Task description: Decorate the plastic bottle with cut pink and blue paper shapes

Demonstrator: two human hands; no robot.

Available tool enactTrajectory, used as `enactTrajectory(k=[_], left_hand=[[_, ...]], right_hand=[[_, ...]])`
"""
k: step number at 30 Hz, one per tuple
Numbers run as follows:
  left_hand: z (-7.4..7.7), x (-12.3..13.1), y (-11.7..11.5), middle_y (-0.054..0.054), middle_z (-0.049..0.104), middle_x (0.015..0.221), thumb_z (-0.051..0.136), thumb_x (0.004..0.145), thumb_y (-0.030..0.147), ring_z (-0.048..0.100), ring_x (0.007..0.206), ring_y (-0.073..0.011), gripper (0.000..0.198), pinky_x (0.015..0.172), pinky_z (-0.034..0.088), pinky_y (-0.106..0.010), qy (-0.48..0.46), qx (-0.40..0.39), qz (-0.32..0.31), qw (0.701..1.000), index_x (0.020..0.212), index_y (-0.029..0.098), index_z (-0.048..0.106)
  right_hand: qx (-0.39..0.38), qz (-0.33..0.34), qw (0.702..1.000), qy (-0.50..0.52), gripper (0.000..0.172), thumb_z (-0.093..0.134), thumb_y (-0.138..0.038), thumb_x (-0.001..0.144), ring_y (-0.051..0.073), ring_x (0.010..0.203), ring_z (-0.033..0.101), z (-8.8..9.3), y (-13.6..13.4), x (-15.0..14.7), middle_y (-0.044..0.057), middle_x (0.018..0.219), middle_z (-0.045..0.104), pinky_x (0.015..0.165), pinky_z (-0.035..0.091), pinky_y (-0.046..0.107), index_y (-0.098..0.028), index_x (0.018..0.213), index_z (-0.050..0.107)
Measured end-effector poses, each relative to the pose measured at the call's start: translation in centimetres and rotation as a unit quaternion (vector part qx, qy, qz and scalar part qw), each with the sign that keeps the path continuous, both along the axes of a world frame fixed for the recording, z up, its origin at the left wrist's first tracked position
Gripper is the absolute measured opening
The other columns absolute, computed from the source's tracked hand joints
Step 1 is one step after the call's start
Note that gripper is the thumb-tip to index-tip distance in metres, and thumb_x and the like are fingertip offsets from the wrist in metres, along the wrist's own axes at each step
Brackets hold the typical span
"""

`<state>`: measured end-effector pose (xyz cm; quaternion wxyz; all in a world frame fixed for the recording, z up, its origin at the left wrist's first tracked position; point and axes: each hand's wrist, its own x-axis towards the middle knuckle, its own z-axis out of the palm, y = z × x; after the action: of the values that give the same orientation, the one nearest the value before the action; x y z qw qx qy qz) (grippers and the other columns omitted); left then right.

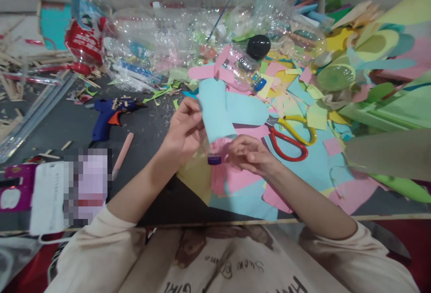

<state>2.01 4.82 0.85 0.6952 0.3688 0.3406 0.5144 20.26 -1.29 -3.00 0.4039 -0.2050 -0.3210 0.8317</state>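
Observation:
A plastic bottle wrapped in light blue paper (pixel 215 109) is held out over the table, its dark purple cap (pixel 214 159) pointing toward me. Pink paper strips (pixel 210 72) show at its far end, and a rounded blue paper piece (pixel 249 109) extends on its right. My left hand (pixel 185 127) grips the wrapped bottle from the left, thumb and fingers at the paper's edge. My right hand (pixel 249 154) is beside the bottle's neck, fingers loosely bent and apart, fingertips close to the paper's lower right corner. Whether they touch it is hard to see.
Scissors (pixel 292 138) with red and yellow handles lie right, on coloured paper sheets (pixel 249 203). A blue glue gun (pixel 112 113) rests left, near a pink strip (pixel 123 154). Clear plastic bottles (pixel 151 32) and paper scraps pile up behind. A white phone-shaped item (pixel 49 196) lies front left.

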Motion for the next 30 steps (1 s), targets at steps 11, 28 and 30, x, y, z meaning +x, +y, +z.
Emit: enactTrajectory(k=[11,28,30], left_hand=[[1.5,0.7,-1.2,0.003,0.056,0.075,0.066,0.078,0.032,0.053,0.054,-0.0060,0.016,0.052,0.047,-0.019,0.177,0.077,-0.160,0.968,0.081,0.019,0.057],[3.1,-9.9,1.9,-0.019,0.062,0.121,0.050,0.082,0.033,0.057,0.116,-0.0355,0.044,0.101,0.043,-0.051,0.768,0.118,0.052,0.627,0.117,0.008,0.057],[2.6,-12.2,2.1,-0.026,0.058,0.124,0.052,0.079,0.036,0.051,0.121,-0.0436,0.048,0.101,0.039,-0.058,0.818,0.011,0.087,0.569,0.113,0.003,0.056]], right_hand=[[0.027,-0.051,0.997,-0.048,0.046,0.076,-0.063,0.063,0.003,0.032,0.029,0.6,-0.2,-0.3,-0.008,0.046,0.051,0.038,0.031,0.021,-0.019,0.076,0.070],[-0.099,-0.283,0.920,-0.252,0.030,0.070,-0.044,0.071,0.008,0.040,0.042,-0.3,-0.5,-0.6,-0.007,0.052,0.045,0.042,0.047,0.025,-0.022,0.063,0.052],[-0.107,-0.316,0.906,-0.258,0.027,0.070,-0.043,0.068,0.010,0.043,0.047,-0.4,-0.5,-0.8,-0.006,0.055,0.050,0.045,0.050,0.027,-0.022,0.066,0.053]])
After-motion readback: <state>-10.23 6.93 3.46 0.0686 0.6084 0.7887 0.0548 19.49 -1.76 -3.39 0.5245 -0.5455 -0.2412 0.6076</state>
